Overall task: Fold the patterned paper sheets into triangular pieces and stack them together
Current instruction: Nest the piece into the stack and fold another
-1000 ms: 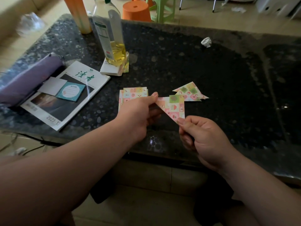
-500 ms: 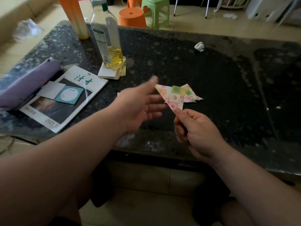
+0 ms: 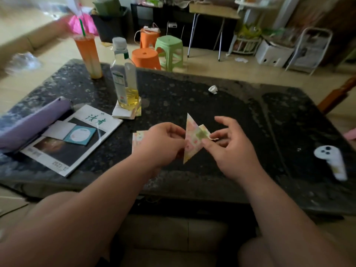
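Above the dark stone table (image 3: 240,120), both hands hold a folded triangular piece of pastel patterned paper (image 3: 192,140). My left hand (image 3: 162,145) pinches its left edge. My right hand (image 3: 229,149) pinches its right side, where a second small folded piece (image 3: 205,132) sticks out behind it. A stack of unfolded patterned sheets (image 3: 137,138) lies flat on the table, mostly hidden behind my left hand.
A magazine (image 3: 81,135) with cards on it and a purple pouch (image 3: 28,120) lie at the left. An oil bottle (image 3: 125,78) stands on a white pad, an orange drink cup (image 3: 88,54) behind it. A crumpled paper scrap (image 3: 212,89) and a white ghost-shaped thing (image 3: 331,158) lie at the right.
My left hand came back from its open reach and pinched the folded triangle again. The triangle now stands upright between both hands. My head tilted up, so more of the room shows.
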Demonstrator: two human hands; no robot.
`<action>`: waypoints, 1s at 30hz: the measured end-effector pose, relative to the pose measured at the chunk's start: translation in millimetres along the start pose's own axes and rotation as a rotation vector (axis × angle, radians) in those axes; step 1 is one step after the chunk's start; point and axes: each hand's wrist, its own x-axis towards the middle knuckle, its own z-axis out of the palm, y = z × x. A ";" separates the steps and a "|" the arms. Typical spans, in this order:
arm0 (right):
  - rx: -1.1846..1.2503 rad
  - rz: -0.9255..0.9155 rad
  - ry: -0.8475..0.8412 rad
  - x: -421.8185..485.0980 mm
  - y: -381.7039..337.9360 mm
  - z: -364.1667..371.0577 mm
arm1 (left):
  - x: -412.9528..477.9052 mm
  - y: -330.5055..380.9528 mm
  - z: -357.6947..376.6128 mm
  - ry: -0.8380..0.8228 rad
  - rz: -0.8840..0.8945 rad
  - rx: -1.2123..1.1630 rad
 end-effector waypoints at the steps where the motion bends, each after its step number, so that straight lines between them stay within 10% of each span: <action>1: -0.045 -0.026 -0.037 2.0 -4.8 -5.8 | -1.3 1.4 1.4 -0.022 -0.001 0.008; 15: 0.091 0.039 -0.373 41.9 21.2 4.1 | 34.7 -3.1 -17.9 -0.163 0.075 0.177; 21: 0.215 0.002 -0.253 71.6 31.4 14.5 | 59.2 -2.9 -16.2 -0.193 -0.185 -0.326; 30: 0.215 0.033 -0.367 77.7 39.9 14.9 | 74.2 -9.8 -14.1 -0.139 -0.218 -0.329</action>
